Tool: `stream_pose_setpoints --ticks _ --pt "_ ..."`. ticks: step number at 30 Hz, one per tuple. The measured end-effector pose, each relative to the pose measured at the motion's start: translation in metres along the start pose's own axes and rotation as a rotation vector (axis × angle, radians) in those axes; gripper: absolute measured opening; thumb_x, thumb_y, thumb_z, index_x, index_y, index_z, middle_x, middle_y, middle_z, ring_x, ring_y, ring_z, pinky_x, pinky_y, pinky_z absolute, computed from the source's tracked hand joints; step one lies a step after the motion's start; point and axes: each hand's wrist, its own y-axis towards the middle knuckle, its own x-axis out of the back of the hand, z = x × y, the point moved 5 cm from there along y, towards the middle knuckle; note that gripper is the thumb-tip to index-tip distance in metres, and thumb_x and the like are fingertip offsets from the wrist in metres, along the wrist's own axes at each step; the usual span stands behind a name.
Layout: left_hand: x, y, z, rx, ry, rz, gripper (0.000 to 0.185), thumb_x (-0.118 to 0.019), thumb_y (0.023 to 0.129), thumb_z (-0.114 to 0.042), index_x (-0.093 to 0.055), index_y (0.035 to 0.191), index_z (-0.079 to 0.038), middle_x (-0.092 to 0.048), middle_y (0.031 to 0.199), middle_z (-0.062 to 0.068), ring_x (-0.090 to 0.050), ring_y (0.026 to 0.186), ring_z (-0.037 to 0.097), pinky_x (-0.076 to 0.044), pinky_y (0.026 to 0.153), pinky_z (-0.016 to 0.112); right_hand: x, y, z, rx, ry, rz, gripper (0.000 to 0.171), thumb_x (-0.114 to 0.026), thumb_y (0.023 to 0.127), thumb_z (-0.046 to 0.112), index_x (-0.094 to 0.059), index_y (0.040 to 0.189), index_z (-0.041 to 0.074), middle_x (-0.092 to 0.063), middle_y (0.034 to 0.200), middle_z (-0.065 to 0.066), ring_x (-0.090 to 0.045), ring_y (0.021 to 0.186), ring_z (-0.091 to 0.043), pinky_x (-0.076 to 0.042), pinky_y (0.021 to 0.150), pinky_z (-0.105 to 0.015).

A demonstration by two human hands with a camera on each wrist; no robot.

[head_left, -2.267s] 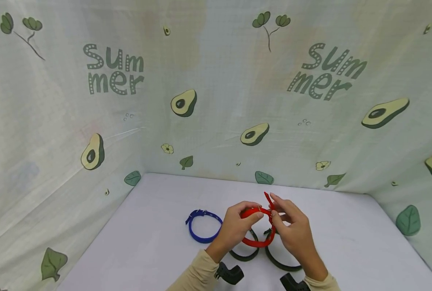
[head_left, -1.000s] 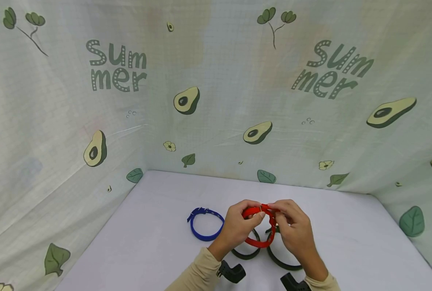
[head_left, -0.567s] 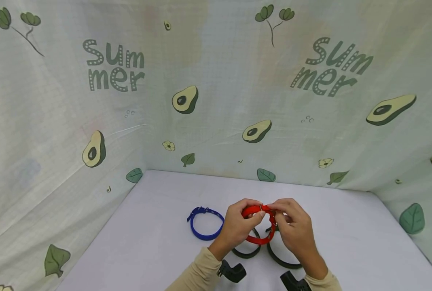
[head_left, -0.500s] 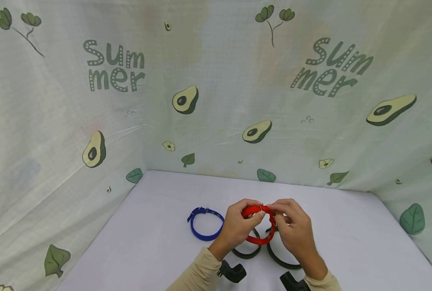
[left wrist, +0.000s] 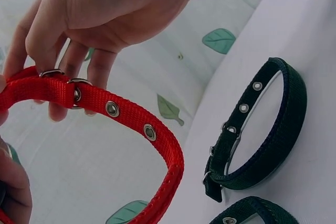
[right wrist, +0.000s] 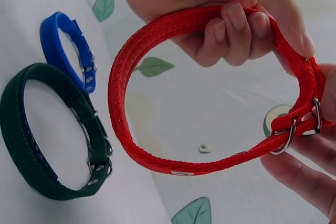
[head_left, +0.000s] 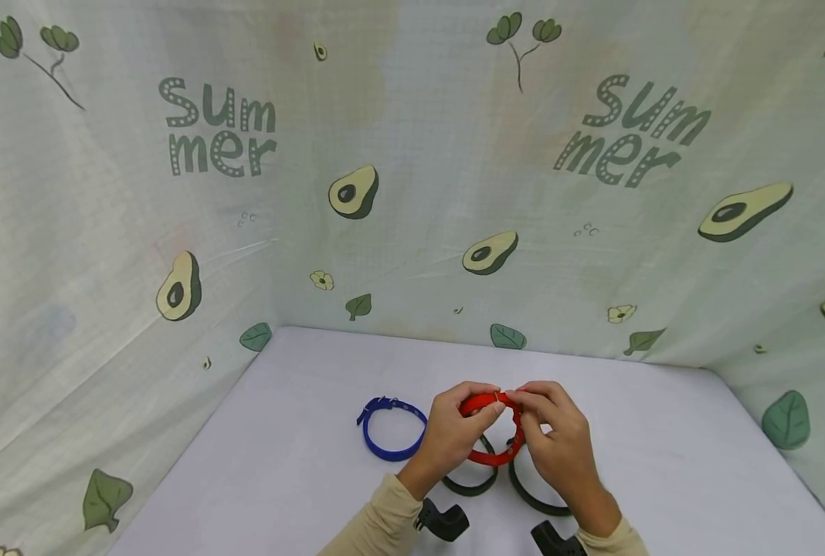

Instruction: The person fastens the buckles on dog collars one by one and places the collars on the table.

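Note:
A red pet collar (head_left: 493, 459), bent into a loop with metal eyelets, is held up over the table between both hands. My left hand (head_left: 449, 425) grips the band on its left side, fingers curled around it with the thumb on top. At the upper right of the loop, thumb and fingertips of my right hand (head_left: 558, 428) pinch the strap close to the metal buckle (right wrist: 317, 115). In the right wrist view the strap's short tip (right wrist: 283, 121) lies folded near a metal ring beside the buckle. Fingers partly cover the fastening.
A blue collar (head_left: 388, 454) lies buckled on the white table (head_left: 280, 463) to the left. Two dark green collars, one on the left (head_left: 470, 490) and one on the right (head_left: 541, 507), lie beneath the hands. A patterned curtain (head_left: 412, 154) rises behind the table.
The strap end that stood upright in my right fingers has come down flat along the loop at the buckle. Most recently my right hand has shifted slightly left; the left keeps its grip.

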Motion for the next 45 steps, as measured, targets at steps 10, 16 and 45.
stream_pose_setpoints --ticks 10,16,45 --pt "0.001 0.000 0.000 0.001 -0.020 -0.012 0.027 -0.072 0.095 -0.025 -0.071 0.119 -0.012 -0.069 0.110 -0.001 -0.064 0.094 0.013 -0.057 0.078 0.026 -0.003 -0.001 0.003 0.049 -0.027 -0.006 0.031 -0.062 0.085 -0.010 -0.078 0.105 0.006 -0.064 0.104 -0.006 -0.060 0.078 -0.014 -0.051 0.070 -0.012" --pt "0.002 0.002 0.002 0.018 -0.010 -0.018 0.026 -0.071 0.095 -0.026 -0.071 0.117 -0.013 -0.070 0.105 -0.001 -0.065 0.091 0.012 -0.057 0.077 0.027 -0.007 -0.006 -0.001 -0.035 -0.025 -0.016 0.032 -0.064 0.086 -0.010 -0.072 0.115 0.003 -0.068 0.102 -0.005 -0.063 0.078 -0.015 -0.052 0.069 -0.013" --pt "0.004 0.002 0.005 -0.147 0.184 -0.042 0.029 -0.058 0.103 -0.024 -0.067 0.128 -0.012 -0.070 0.110 0.004 -0.060 0.084 0.010 -0.055 0.066 0.023 -0.015 -0.014 -0.011 -0.130 -0.087 -0.078 0.031 -0.069 0.083 -0.003 -0.073 0.112 0.006 -0.062 0.083 0.003 -0.059 0.066 -0.010 -0.049 0.057 -0.014"
